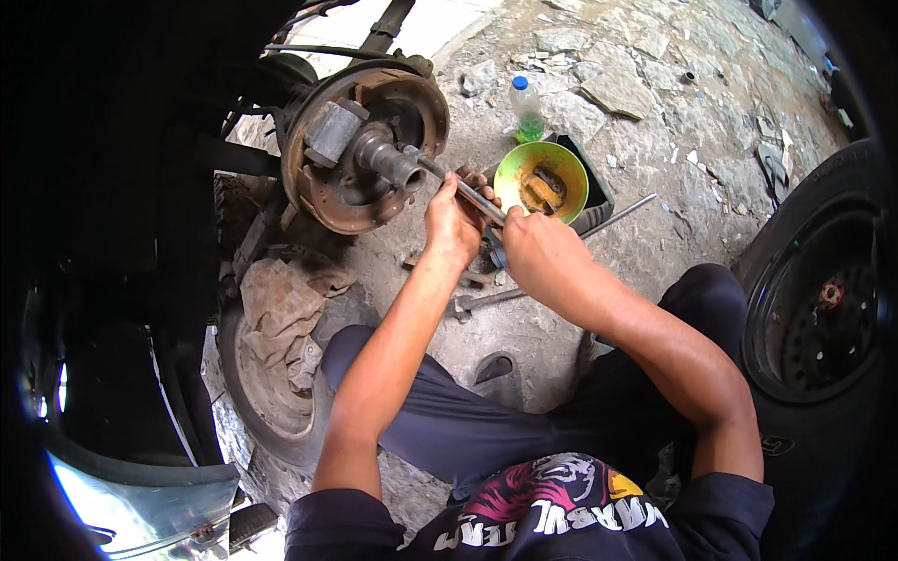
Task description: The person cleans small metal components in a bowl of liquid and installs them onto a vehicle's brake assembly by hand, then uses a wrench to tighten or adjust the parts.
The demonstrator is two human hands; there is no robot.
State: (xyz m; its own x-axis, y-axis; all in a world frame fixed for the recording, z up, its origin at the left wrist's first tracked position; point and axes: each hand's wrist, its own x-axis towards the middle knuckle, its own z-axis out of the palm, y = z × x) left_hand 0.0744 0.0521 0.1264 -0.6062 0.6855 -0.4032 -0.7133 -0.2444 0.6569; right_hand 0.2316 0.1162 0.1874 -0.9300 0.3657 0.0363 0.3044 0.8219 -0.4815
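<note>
My left hand (454,222) is closed around the middle of a grey metal bar (475,198), thumb lying along it. My right hand (541,248) grips the same bar at its near end, beside the green bowl. The bar slants up and left, its far end at the spindle (383,159) that sticks out of a rusty brake backing plate (360,217). Whether that end touches the spindle I cannot tell. A grey metal block (332,133) sits on the plate's left side. The light green bowl (581,194) holds metal parts in orange-brown grease.
A bottle (528,112) with a blue cap and green liquid stands behind the bowl. A long rod (622,213) and a hammer-like tool (486,299) lie on the stony ground. A crumpled rag (281,313) rests on a wheel at left; another wheel (814,290) is at right.
</note>
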